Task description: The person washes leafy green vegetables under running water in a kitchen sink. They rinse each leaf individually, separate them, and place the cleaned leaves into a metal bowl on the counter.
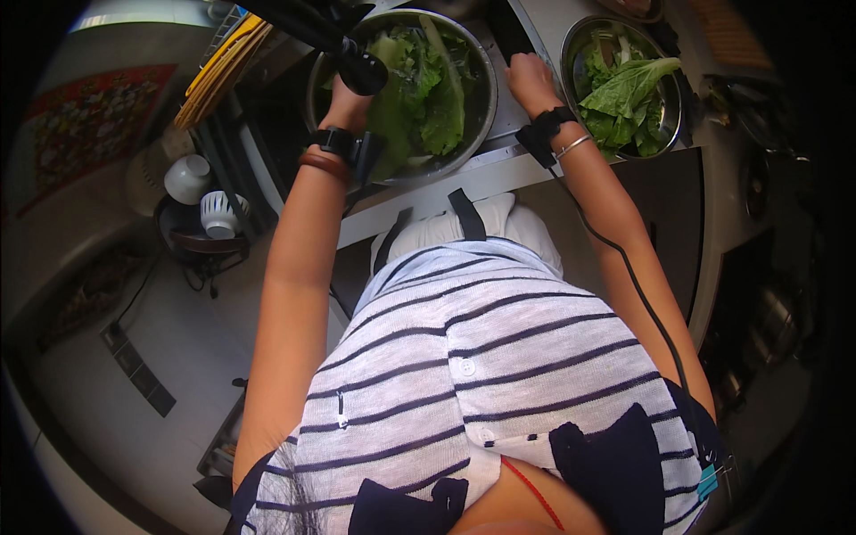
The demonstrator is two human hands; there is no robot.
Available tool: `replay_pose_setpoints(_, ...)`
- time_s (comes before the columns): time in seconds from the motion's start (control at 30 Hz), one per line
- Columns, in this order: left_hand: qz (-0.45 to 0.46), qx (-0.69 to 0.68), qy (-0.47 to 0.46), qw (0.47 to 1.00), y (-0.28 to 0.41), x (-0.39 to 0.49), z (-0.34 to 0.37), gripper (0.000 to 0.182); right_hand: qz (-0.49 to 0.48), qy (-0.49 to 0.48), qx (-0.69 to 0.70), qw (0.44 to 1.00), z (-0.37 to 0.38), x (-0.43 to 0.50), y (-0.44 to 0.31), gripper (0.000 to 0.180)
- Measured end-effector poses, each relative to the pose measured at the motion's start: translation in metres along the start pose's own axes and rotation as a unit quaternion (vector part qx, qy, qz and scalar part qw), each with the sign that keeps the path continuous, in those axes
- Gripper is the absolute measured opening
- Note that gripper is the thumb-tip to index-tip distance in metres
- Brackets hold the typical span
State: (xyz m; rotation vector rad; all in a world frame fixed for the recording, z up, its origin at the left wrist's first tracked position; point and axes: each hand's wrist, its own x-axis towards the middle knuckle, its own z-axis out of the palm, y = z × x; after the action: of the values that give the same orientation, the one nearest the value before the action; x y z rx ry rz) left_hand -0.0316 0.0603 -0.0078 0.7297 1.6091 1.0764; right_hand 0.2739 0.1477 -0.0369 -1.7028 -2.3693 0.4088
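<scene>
A large round metal basin (491, 100) holds green leafy vegetables (428, 87) that look wet. My left hand (349, 107) is at the basin's left side, partly behind a black faucet-like fixture (364, 70); its fingers are hidden. To the right of the basin, my right hand (530, 83) is over the sink's right edge with the fingers curled, and whether they hold anything does not show. A smaller metal bowl (677, 124) of leafy greens (625, 93) stands right of my right hand. One pale stalk reaches over its rim.
At the left, white bowls (187, 179) rest on a dark rack, with yellow and brown boards (224, 73) upright above them. A power strip (138, 369) lies lower left. The counter's front edge (455, 187) runs before my waist. A cable follows my right arm.
</scene>
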Motion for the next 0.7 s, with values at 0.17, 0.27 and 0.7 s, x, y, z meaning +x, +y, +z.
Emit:
replay_pose_setpoints(0.17, 0.037, -0.161, -0.050, 0.985, 0.005, 0.017, -0.006, 0.016, -0.109, 0.164, 0.019, 0.980, -0.014, -0.015, -0.018, 0.027)
replay_pose_setpoints(0.27, 0.152, -0.098, -0.052, 0.982, 0.009, 0.014, 0.007, 0.015, -0.130, 0.126, 0.266, 0.947, -0.005, -0.012, -0.065, 0.019)
replay_pose_setpoints(0.7, 0.283, 0.012, -0.117, 0.952, -0.009, 0.010, 0.005, 0.047, -0.046, -0.228, 0.596, 0.769, 0.014, 0.008, -0.124, 0.046)
